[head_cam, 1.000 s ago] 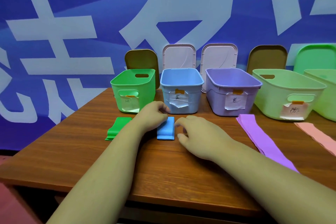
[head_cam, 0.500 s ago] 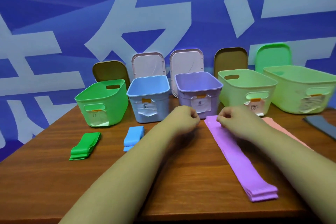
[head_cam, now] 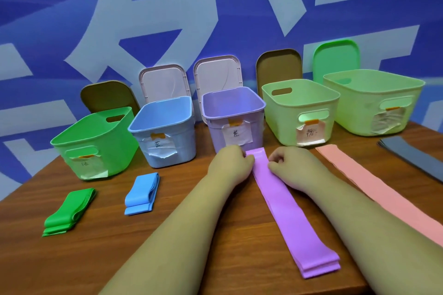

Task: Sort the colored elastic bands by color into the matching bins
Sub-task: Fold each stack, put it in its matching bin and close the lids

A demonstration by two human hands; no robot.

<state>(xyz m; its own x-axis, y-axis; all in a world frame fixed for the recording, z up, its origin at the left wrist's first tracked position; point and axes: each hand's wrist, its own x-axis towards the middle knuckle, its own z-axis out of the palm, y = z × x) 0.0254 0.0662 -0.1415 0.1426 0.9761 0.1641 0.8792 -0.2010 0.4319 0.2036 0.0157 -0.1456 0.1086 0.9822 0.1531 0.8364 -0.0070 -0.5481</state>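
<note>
A long stack of purple bands [head_cam: 290, 211] lies flat on the table, running from the purple bin [head_cam: 233, 112] toward me. My left hand [head_cam: 230, 165] and my right hand [head_cam: 291, 165] pinch the stack's far end at its two edges, just in front of that bin. Folded green bands [head_cam: 69, 212] lie before the green bin [head_cam: 96, 141], and folded blue bands [head_cam: 142, 194] lie before the blue bin [head_cam: 165, 127]. A pink stack [head_cam: 374, 189] stretches out from the light green bin [head_cam: 299, 108]. Grey bands [head_cam: 412, 153] lie at the far right.
A second light green bin [head_cam: 374, 100] stands at the far right. Several lids [head_cam: 165, 84] lean against the blue wall behind the bins. The wooden table's front edge [head_cam: 335, 291] is close below the purple stack's near end.
Both hands left the folded blue bands and moved right to the purple stack. They now pinch its far end. The view has swung right.
</note>
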